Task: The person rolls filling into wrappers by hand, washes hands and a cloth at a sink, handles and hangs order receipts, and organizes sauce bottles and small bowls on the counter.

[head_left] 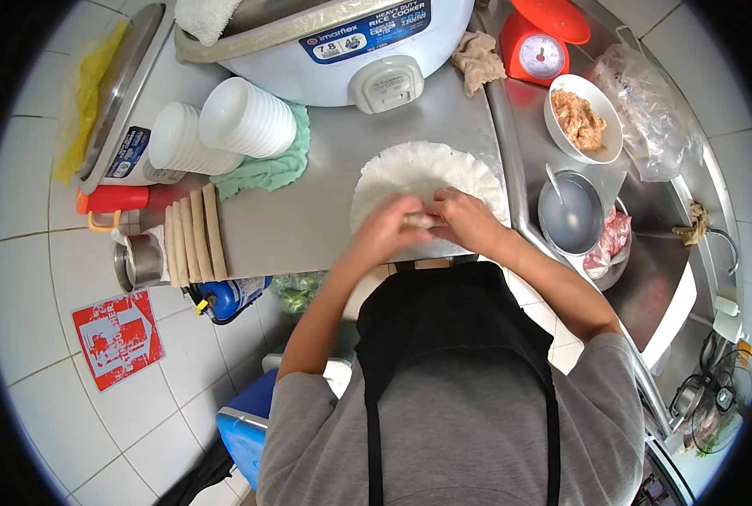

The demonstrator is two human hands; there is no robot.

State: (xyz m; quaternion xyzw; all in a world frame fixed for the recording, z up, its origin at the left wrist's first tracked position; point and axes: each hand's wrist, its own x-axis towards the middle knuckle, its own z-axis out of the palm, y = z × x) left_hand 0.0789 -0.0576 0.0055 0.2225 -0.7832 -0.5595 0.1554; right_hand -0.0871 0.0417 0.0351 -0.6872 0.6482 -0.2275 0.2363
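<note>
A stack of thin round white wrappers (422,164) lies on the steel counter. Over its near edge, my left hand (390,226) and my right hand (464,221) meet around a small pale roll (422,220). Both hands have curled fingers on the roll, one at each end; the left fingertips are slightly blurred. Several long finished rolls (195,236) lie side by side at the counter's left end. To the right, a white bowl (584,119) holds an orange-pink minced filling.
A large rice cooker (342,51) stands at the back. White bowls (248,118) are stacked on a green cloth (275,160). On the right are a red scale (538,51), a metal pot (570,212) with a spoon, bagged meat (609,240) and a sink (646,270).
</note>
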